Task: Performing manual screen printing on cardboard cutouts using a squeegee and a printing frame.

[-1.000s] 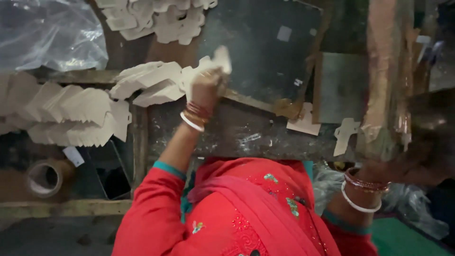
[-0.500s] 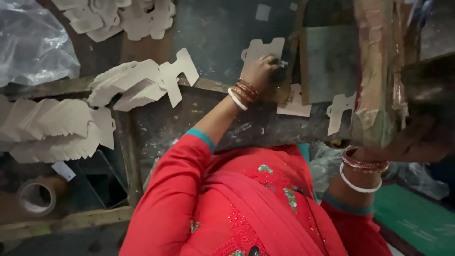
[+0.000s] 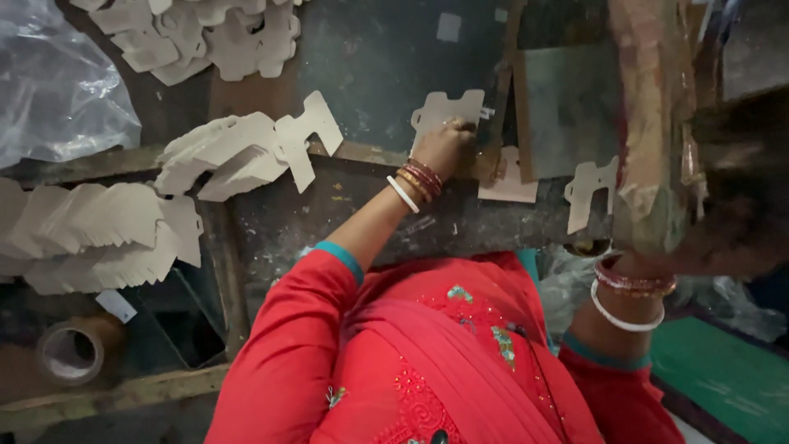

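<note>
1. Cardboard cutout (image 3: 444, 111), pale and flat, pinned on the dark far plate under left hand (image 3: 444, 148); fingers curled, pressing its near edge.
2. Likely light, bendy, easily creased; best taken by an edge tab.
3. Right hand (image 3: 657, 247) mostly hidden at the near right; finger state cannot tell.
4. Two loose cutouts (image 3: 588, 193) right; three stacks (image 3: 246, 152) left, one tape roll (image 3: 72, 349).

You view the scene through a single head-worn camera that looks steeply down over the wearer's red-clad chest onto the dark work surface (image 3: 370, 66) in front. The camera sits close, so both forearms fill the lower frame, with the left hand (image 3: 448, 148) near centre and the right wrist at the right edge. No second view is supplied, so nothing overlaps.
</note>
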